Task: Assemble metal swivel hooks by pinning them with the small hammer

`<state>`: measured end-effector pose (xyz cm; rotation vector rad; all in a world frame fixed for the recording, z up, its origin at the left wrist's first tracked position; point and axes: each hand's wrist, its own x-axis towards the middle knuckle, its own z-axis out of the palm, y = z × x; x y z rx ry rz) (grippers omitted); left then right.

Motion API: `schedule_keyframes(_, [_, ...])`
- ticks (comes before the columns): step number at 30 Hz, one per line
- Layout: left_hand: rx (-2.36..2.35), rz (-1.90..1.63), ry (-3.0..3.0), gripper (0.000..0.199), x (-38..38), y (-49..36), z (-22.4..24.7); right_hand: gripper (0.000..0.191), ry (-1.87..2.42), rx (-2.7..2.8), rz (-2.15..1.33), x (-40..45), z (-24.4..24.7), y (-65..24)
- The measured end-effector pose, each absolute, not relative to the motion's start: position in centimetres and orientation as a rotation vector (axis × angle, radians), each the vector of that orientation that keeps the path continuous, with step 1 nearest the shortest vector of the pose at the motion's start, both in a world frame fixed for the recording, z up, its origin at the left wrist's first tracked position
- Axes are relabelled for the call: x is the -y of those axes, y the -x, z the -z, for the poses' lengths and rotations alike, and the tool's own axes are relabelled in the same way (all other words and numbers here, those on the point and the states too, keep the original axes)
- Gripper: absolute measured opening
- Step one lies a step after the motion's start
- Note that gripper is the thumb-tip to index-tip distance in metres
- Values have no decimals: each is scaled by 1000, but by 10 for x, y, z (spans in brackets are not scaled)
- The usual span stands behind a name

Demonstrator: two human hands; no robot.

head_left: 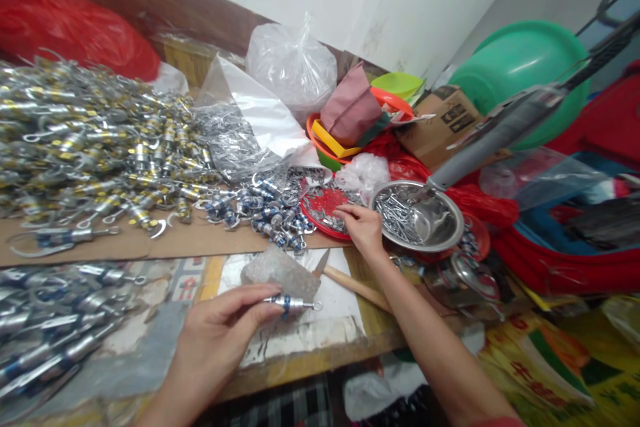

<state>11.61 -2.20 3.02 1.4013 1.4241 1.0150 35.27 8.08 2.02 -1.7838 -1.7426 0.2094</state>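
Observation:
Between thumb and fingers, my left hand (225, 327) pinches a small silver-and-blue metal fitting (293, 304) with a ring at its right end, above the front of the bench. My right hand (363, 227) reaches to the right side of a red dish (325, 203) of small metal pieces. Its thumb and fingertips are pressed together; whatever they hold is too small to make out. A grey stone block (280, 271) lies just behind the fitting. Beside the block is a hammer (357, 288) with a wooden handle, partly behind my right forearm.
A steel bowl (453, 230) of metal pins stands right of the dish. Heaped yellow-and-silver fittings (100, 133) cover the back left, with blue ones (55, 327) at the front left. Behind are a clear plastic bag (293, 67), a cardboard box (443, 123) and a green basin (525, 67).

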Motion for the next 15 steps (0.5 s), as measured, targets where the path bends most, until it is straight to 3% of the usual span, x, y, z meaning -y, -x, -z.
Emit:
schedule_keyframes(7, [-1266,-1140,-1137,39,27,-128,-24,12,1213,1426,-856,14,-39,-276])
schedule_keyframes(15, [-1362,-1100,-1345,32,31,-122,-26,31,1139,1036,-1270,26,-42,-263])
